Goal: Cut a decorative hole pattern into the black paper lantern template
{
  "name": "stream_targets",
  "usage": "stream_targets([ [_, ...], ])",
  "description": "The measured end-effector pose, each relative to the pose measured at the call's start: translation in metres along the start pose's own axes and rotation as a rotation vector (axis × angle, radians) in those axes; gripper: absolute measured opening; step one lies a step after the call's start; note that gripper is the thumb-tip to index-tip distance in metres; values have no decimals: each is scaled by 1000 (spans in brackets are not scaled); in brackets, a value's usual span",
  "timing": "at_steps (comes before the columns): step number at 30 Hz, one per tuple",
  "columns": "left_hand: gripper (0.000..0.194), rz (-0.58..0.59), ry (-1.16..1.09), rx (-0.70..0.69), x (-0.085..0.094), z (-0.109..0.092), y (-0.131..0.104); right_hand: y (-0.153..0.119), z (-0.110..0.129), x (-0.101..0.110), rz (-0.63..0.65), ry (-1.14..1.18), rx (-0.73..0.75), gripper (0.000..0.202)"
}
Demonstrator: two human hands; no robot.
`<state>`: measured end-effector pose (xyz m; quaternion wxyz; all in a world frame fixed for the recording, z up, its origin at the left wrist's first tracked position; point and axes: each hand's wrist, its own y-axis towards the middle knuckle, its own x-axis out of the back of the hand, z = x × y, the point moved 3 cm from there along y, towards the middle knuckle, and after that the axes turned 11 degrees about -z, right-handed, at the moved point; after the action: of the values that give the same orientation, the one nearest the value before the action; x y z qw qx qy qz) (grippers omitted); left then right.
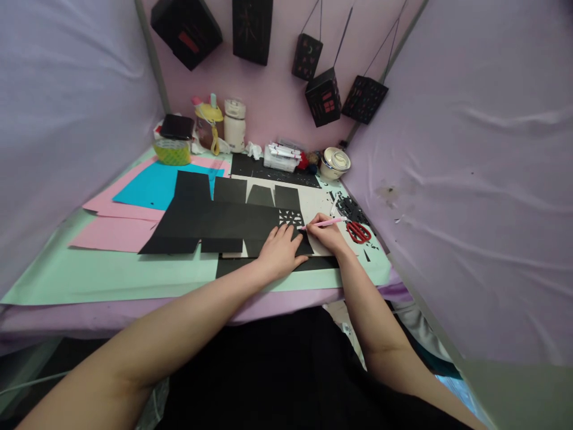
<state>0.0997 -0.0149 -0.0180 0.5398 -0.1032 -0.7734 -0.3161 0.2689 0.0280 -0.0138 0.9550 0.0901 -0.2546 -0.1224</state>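
A large black card (215,221) with flaps lies flat across the table, a patch of small cut-out shapes near its right end. My left hand (280,254) rests on the card just below the cut-outs, fingers spread, holding nothing. Closed round a pink pen-like tool (329,222), my right hand (326,234) lies at the card's right edge. The tool's tip is at the card beside the cut-outs; too small to tell whether it is a blade or a nib. Under the card are a pale board (316,206) and another black sheet (320,263).
Red-handled scissors (358,232) and black scraps (351,209) lie at the right. Pink sheets (119,233) and a blue sheet (150,186) are at the left. A bottle (235,128), a clear box (281,158) and a bowl (335,164) stand behind. Black paper boxes (323,98) hang above.
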Motion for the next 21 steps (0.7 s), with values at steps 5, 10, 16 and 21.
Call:
stream_targets([
  [5, 63, -2, 9, -5, 0, 0, 0, 1, -2, 1, -47, -10, -7, 17],
  [10, 63, 0, 16, -5, 1, 0, 0, 1, -2, 0, -36, 4, 9, 18],
  [16, 63, 10, 9, 1, 2, -1, 0, 2, -5, 0, -49, 0, 39, 17],
  [21, 62, 3, 0, 0, 3, 0, -1, -1, -4, 3, -157, 119, 59, 19],
])
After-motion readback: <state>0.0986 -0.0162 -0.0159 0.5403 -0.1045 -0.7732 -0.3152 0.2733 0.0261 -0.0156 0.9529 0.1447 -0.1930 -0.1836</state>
